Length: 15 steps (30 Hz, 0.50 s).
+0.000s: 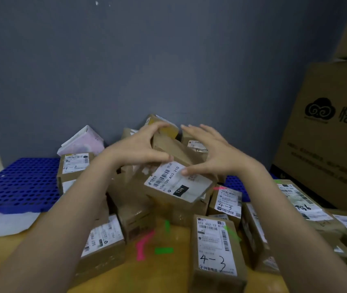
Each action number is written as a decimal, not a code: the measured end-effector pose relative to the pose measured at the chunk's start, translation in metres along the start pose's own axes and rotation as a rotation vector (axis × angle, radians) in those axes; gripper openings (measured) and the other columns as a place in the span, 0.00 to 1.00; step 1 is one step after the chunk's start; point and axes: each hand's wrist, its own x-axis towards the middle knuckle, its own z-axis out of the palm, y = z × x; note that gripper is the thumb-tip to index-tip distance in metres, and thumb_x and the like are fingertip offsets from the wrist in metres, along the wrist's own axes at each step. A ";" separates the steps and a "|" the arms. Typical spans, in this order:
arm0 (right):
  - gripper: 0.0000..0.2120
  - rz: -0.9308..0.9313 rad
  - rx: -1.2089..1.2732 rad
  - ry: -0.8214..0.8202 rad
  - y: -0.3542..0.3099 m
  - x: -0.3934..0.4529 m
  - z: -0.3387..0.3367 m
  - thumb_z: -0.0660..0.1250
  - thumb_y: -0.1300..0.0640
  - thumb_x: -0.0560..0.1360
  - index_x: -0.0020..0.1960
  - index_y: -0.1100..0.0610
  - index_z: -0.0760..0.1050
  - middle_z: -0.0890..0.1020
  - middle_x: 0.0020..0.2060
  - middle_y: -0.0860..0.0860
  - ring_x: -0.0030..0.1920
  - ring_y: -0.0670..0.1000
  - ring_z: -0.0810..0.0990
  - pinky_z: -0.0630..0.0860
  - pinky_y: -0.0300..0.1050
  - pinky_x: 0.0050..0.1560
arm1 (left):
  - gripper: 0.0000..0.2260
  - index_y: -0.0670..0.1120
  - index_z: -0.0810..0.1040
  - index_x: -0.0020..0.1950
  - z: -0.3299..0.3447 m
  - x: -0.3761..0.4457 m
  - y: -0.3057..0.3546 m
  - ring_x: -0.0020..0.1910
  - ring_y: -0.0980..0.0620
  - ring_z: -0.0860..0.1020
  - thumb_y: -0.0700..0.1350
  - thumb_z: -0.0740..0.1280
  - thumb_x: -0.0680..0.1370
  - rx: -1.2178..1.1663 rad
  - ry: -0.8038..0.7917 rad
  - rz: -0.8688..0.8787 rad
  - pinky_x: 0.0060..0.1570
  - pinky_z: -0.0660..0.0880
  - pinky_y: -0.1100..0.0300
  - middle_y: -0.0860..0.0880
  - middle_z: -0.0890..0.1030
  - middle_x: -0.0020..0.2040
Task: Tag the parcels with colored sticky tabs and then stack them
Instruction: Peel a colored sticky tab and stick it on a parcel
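both hands work over a heap of parcels at the middle of the desk (pixel 174 278), against its far edge. the left hand (pixel 138 146) has its fingers curled over the far edge of a tilted box (pixel 169 144) at the top of the heap, thumb pressed low on its near side. the right hand (pixel 212 153) is spread wide, fingers straight, its thumb touching the white label of the 15h box (pixel 179 187), which sits askew just below. whether the right palm bears on anything cannot be told. the boxes are small corrugated cartons: stiff, probably light, with glossy labels that may slip, so a hold across opposite cardboard faces looks surer than one on the label. loose pink tabs (pixel 144 244) and green tabs (pixel 163 250) lie on the desk near its front edge, between a left box (pixel 102 240) and the upright 4-3 box (pixel 216 248), which already bears a green tab. the heap looks unsteady; lifting one box may shift its neighbours.
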 end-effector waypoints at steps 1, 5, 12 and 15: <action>0.52 0.023 0.039 -0.098 -0.005 0.007 0.000 0.76 0.38 0.63 0.76 0.36 0.46 0.53 0.76 0.40 0.75 0.44 0.49 0.56 0.52 0.72 | 0.37 0.63 0.56 0.72 -0.004 0.003 0.003 0.63 0.56 0.68 0.56 0.73 0.69 0.039 -0.026 0.023 0.51 0.68 0.64 0.55 0.65 0.69; 0.41 0.100 0.537 -0.093 -0.008 0.020 0.014 0.76 0.46 0.67 0.74 0.42 0.60 0.76 0.63 0.50 0.58 0.47 0.79 0.78 0.45 0.55 | 0.44 0.63 0.48 0.76 -0.010 0.004 0.006 0.73 0.57 0.60 0.60 0.73 0.69 -0.121 0.246 0.065 0.66 0.63 0.59 0.54 0.57 0.77; 0.29 0.257 1.038 0.120 0.011 0.018 0.062 0.69 0.45 0.70 0.68 0.51 0.69 0.84 0.53 0.52 0.50 0.52 0.84 0.81 0.48 0.47 | 0.46 0.57 0.45 0.77 0.003 -0.013 -0.022 0.72 0.56 0.60 0.67 0.66 0.68 -0.285 0.316 -0.177 0.70 0.59 0.52 0.55 0.54 0.77; 0.27 0.260 1.080 0.152 0.010 0.023 0.070 0.68 0.46 0.71 0.68 0.51 0.69 0.84 0.53 0.52 0.50 0.52 0.84 0.81 0.46 0.46 | 0.44 0.57 0.49 0.76 0.014 -0.017 -0.036 0.63 0.57 0.73 0.65 0.68 0.68 -0.445 0.214 -0.176 0.67 0.69 0.48 0.58 0.70 0.67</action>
